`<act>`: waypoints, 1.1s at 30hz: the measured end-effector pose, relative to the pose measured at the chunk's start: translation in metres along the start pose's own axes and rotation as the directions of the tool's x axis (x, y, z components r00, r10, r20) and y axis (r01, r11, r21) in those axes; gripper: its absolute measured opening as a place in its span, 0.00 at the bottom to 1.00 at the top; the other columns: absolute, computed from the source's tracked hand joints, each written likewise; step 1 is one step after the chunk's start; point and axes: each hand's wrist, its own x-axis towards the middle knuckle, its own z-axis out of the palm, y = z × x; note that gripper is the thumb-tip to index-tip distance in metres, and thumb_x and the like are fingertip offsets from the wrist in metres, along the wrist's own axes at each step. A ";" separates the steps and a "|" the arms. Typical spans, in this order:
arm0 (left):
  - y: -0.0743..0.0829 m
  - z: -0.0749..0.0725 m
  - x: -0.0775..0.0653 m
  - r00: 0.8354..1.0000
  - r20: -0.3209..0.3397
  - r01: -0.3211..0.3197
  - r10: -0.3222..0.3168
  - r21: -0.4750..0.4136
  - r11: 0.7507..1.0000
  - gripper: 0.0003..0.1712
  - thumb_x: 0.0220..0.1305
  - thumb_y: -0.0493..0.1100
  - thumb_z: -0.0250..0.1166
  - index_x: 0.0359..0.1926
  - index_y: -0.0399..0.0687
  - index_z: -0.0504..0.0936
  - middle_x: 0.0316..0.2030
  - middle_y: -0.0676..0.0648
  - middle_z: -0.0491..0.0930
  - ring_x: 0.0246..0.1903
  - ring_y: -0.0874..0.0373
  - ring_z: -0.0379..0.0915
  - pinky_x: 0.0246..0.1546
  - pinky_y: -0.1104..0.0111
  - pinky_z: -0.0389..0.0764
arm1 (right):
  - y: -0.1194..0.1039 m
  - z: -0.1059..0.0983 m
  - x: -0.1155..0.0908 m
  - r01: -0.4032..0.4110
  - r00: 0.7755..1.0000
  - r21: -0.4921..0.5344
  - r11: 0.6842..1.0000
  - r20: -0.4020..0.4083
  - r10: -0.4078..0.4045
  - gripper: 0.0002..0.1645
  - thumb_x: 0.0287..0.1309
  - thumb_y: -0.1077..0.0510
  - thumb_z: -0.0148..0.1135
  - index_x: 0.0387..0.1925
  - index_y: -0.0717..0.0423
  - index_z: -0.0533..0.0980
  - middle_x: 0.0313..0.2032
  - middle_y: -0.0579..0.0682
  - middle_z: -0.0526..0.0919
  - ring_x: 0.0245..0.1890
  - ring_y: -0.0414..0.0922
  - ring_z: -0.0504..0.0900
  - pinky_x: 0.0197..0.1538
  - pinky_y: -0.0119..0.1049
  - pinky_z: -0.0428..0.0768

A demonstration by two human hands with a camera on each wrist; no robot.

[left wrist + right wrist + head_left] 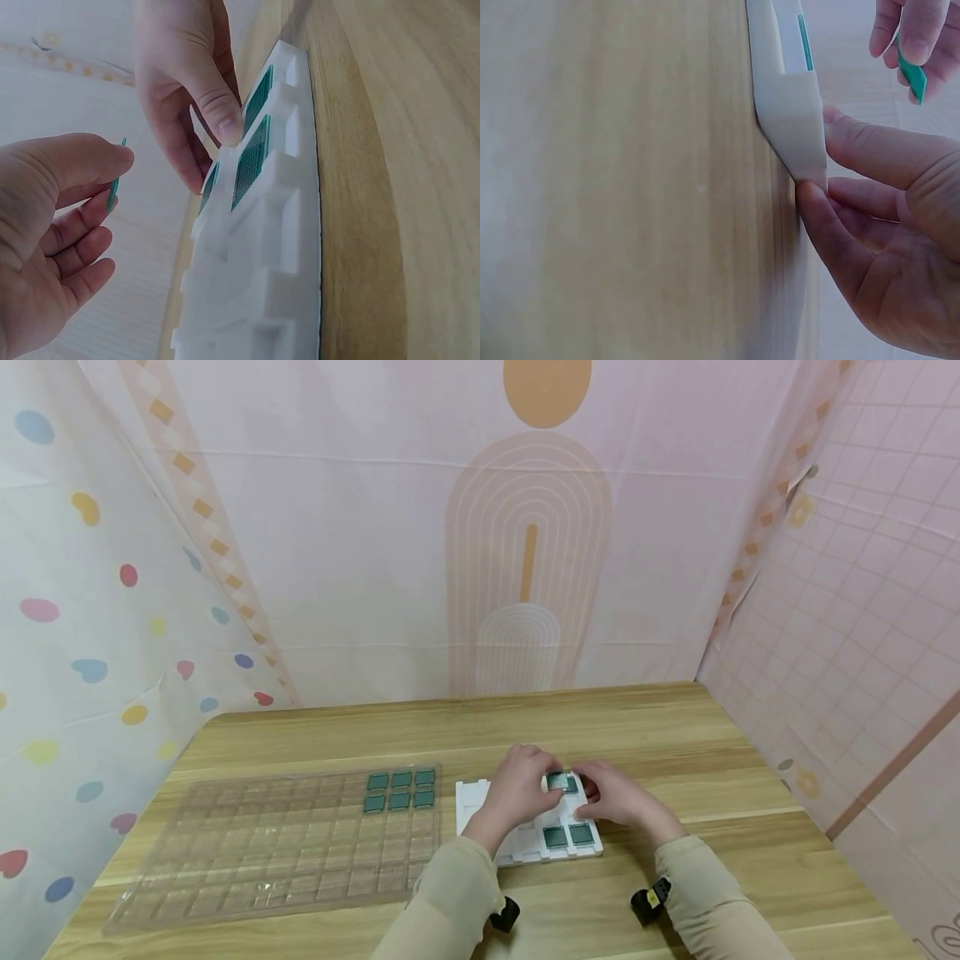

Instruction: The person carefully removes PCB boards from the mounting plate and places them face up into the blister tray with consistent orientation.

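Note:
My left hand pinches a small green circuit board between thumb and fingers, edge-on in the left wrist view and above the white tray. My right hand grips the tray's right edge, with the thumb near the top and a fingertip low against the side, as the right wrist view shows. Two green boards lie in the tray's front right pockets, one of them the front right board. A third board sits at the back right beside my right hand. My left hand covers part of the tray's middle.
Left of the white tray, a large clear plastic tray with many pockets lies on the wooden table. Several green boards fill its back right corner. Patterned cloth hangs behind the table and at both sides.

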 end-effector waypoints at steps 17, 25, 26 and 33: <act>0.009 -0.013 -0.010 0.993 -0.070 -0.094 0.093 -0.002 0.996 0.14 0.56 0.45 0.74 0.43 0.47 0.86 0.42 0.50 0.81 0.48 0.54 0.71 0.53 0.63 0.74 | 0.002 0.001 0.000 0.020 1.000 -0.011 1.000 -0.009 -0.020 0.35 0.51 0.65 0.75 0.60 0.69 0.71 0.47 0.57 0.76 0.41 0.45 0.76 0.43 0.37 0.79; 0.015 -0.025 -0.011 0.988 -0.095 -0.120 0.119 -0.008 0.993 0.14 0.56 0.44 0.74 0.43 0.46 0.86 0.42 0.50 0.81 0.48 0.53 0.72 0.53 0.62 0.73 | 0.000 0.002 0.000 -0.001 1.000 -0.008 1.000 -0.009 0.000 0.37 0.51 0.65 0.74 0.62 0.68 0.70 0.48 0.55 0.76 0.40 0.45 0.76 0.43 0.37 0.78; 0.015 -0.025 -0.011 0.989 -0.095 -0.118 0.117 -0.011 0.993 0.14 0.56 0.44 0.74 0.44 0.46 0.86 0.42 0.50 0.81 0.48 0.53 0.71 0.53 0.62 0.73 | 0.000 0.002 0.000 -0.001 1.000 -0.007 1.000 -0.009 0.001 0.37 0.51 0.65 0.74 0.63 0.68 0.70 0.48 0.55 0.76 0.40 0.45 0.76 0.43 0.37 0.78; 0.016 -0.029 -0.013 0.986 -0.109 -0.123 0.123 0.001 0.992 0.14 0.56 0.44 0.74 0.44 0.46 0.86 0.43 0.50 0.81 0.48 0.53 0.71 0.53 0.63 0.74 | 0.001 0.002 0.001 0.007 1.000 -0.016 1.000 -0.011 -0.007 0.36 0.51 0.65 0.74 0.62 0.68 0.70 0.47 0.55 0.76 0.40 0.44 0.75 0.43 0.38 0.79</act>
